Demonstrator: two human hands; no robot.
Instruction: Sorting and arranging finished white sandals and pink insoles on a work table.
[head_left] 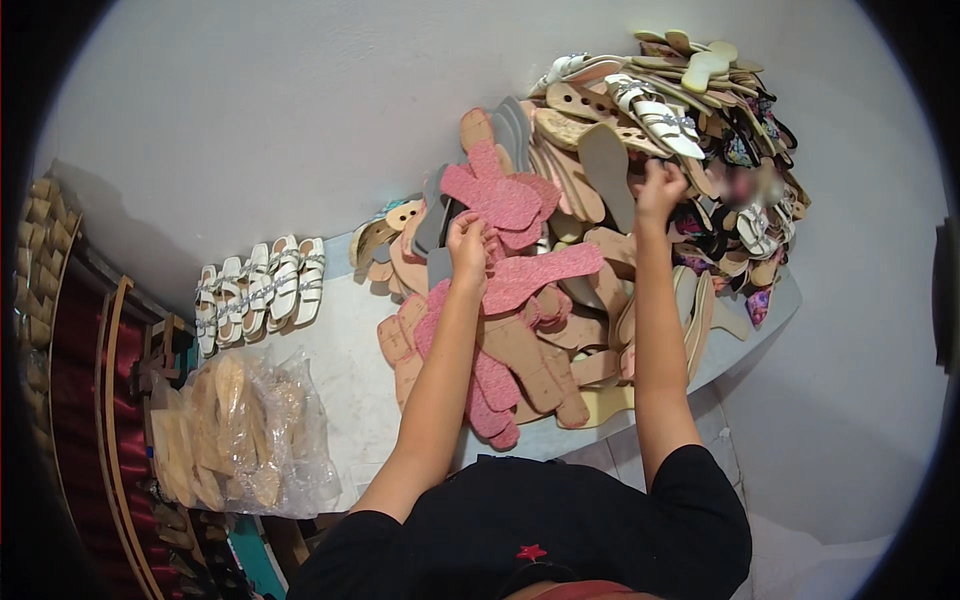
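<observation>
My left hand (471, 248) is at the lower edge of a pink textured insole (493, 198), its fingers curled against it. Below that hand, another pink insole (545, 275) lies across a heap of tan insole boards (525, 355). Farther right, my right hand (660, 190) reaches into the pile with bent, closed fingers; whatever they hold is hidden. It is beside an upright grey sole (606, 175) and just below a white strapped sandal (668, 125). Pink and tan pieces overlap in a loose stack between my forearms.
Finished white sandals (262, 285) stand in a row at the table's left. In front of them lies a clear plastic bag (245, 430) of beige soles. Patterned sandals (740, 150) heap up at the right, against the wall. The table's edge (765, 325) curves close by.
</observation>
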